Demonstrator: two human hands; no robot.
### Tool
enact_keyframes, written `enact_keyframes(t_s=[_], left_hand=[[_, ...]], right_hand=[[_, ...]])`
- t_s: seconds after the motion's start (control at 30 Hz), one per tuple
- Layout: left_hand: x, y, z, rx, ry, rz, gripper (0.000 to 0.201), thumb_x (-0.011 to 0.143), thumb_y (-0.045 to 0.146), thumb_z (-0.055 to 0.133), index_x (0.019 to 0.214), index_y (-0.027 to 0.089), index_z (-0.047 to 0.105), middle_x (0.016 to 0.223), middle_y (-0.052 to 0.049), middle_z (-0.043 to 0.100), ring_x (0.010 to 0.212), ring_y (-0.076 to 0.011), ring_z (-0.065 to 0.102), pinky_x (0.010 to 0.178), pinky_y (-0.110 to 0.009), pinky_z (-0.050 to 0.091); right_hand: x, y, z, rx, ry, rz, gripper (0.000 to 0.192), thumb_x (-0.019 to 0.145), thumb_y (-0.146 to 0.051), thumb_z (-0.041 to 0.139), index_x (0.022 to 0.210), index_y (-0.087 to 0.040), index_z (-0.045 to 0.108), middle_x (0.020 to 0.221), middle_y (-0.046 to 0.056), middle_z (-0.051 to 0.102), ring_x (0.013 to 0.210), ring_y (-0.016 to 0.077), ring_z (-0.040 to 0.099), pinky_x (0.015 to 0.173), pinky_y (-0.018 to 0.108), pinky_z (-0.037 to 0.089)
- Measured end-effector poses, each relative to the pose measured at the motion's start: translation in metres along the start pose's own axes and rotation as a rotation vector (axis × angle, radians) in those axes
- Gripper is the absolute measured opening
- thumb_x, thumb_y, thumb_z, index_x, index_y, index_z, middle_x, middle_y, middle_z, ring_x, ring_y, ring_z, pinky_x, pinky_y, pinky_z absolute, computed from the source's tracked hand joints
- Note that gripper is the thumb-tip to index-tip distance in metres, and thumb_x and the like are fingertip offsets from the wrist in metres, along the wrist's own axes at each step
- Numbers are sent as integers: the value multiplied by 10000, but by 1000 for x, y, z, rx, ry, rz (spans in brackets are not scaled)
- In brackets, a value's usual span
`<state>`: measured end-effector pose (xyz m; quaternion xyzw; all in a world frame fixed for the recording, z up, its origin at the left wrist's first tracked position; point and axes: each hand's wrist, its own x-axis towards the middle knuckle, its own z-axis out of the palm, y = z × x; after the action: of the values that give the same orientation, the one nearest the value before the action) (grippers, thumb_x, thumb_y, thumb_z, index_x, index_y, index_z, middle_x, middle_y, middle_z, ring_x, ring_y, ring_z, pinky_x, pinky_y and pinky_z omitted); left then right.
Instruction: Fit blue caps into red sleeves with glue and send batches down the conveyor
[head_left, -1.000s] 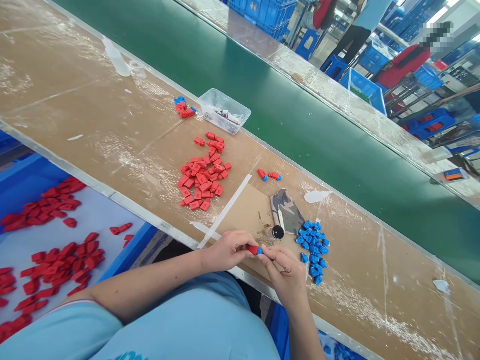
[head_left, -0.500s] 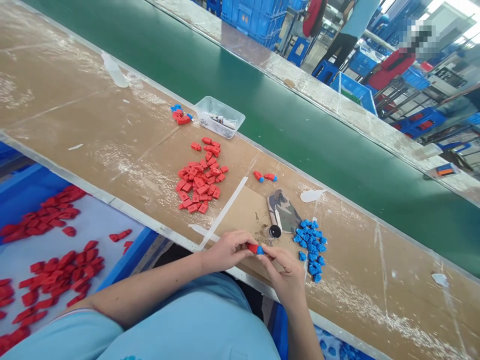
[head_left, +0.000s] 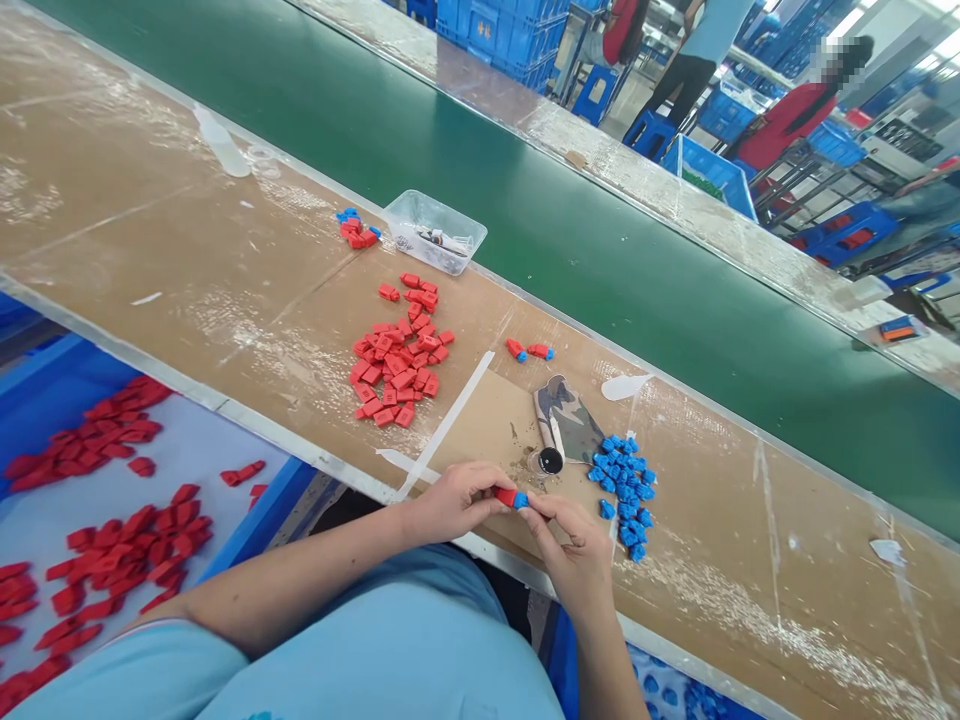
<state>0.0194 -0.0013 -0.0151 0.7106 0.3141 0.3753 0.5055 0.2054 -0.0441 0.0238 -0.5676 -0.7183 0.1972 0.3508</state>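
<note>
My left hand (head_left: 454, 500) and my right hand (head_left: 574, 550) meet at the near edge of the brown bench. Between their fingertips is a small red part with a blue cap (head_left: 512, 497); the left fingers pinch the red end, the right fingers press the blue end. A pile of blue caps (head_left: 624, 492) lies just right of my hands. A heap of red parts (head_left: 397, 360) lies further out to the left. Two joined red-and-blue pieces (head_left: 529, 350) rest beyond my hands.
A clear plastic tub (head_left: 433, 232) sits by the green conveyor belt (head_left: 600, 230), with a few red and blue pieces (head_left: 354, 229) beside it. A small black-capped vial (head_left: 550, 461) and camouflage cloth (head_left: 566, 415) lie near. A blue crate of red parts (head_left: 112, 500) is at my lower left.
My hands stay together on the red-and-blue piece; only the camera view has shifted slightly.
</note>
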Motion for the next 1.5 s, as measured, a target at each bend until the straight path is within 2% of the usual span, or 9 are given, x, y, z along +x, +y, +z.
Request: enact_keyframes(t_s=[0.27, 0.5, 0.7, 0.83, 0.97, 1.13, 1.27, 1.5], left_hand=[[0, 0, 0, 10, 7, 5, 127, 901, 224, 562, 928, 135, 650, 809, -52, 651, 717, -140, 567, 666, -231, 451], [1, 0, -1, 22, -16, -11, 114, 898, 201, 553, 907, 147, 653, 804, -45, 654, 737, -145, 573, 695, -235, 452], [-2, -3, 1, 61, -40, -25, 113, 892, 200, 544, 905, 157, 648, 795, -44, 648, 742, -151, 574, 702, -244, 451], [3, 1, -4, 57, -24, -29, 109, 869, 172, 554, 928, 157, 644, 829, -47, 653, 746, -149, 579, 692, -238, 460], [36, 7, -27, 301, 34, -73, 103, 831, 122, 583, 897, 165, 650, 891, -47, 642, 846, -173, 592, 791, -277, 473], [101, -3, -62, 702, 131, -277, 97, 821, 112, 585, 851, 155, 666, 890, -65, 627, 887, -210, 604, 826, -316, 483], [134, -21, -73, 773, 152, -311, 58, 805, 134, 605, 802, 146, 662, 864, -82, 615, 883, -241, 607, 824, -342, 488], [153, -32, -74, 781, 143, -300, 174, 816, 113, 566, 970, 124, 647, 999, -120, 624, 1004, -267, 593, 920, -373, 471]], right_hand=[[-3, 0, -1, 10, -36, 18, 176, 873, -311, 628, 1011, -258, 724, 855, 31, 740, 693, 159, 679, 669, 285, 566], [-5, 7, 3, 31, -32, 20, 129, 882, -296, 619, 934, -273, 734, 890, 28, 748, 789, 178, 701, 690, 282, 562], [-2, 4, 5, 55, -23, 8, 116, 874, -290, 628, 887, -257, 739, 849, 31, 750, 764, 175, 706, 661, 267, 565], [-3, 3, 3, 63, 4, 20, 181, 868, -344, 630, 989, -252, 728, 834, 36, 735, 678, 160, 674, 645, 278, 563], [-7, 17, -12, -27, 106, 97, 247, 866, -396, 616, 1019, -238, 727, 819, 47, 716, 668, 163, 646, 647, 285, 546], [-17, 53, -40, -229, 234, 219, 401, 857, -547, 559, 944, -205, 749, 811, 70, 714, 614, 168, 627, 582, 279, 506], [-29, 72, -55, -305, 266, 322, 515, 821, -649, 532, 914, -195, 756, 761, 71, 698, 599, 181, 621, 546, 285, 476], [-37, 78, -66, -289, 306, 453, 567, 791, -692, 499, 833, -180, 740, 805, 97, 710, 618, 191, 612, 633, 326, 487]])
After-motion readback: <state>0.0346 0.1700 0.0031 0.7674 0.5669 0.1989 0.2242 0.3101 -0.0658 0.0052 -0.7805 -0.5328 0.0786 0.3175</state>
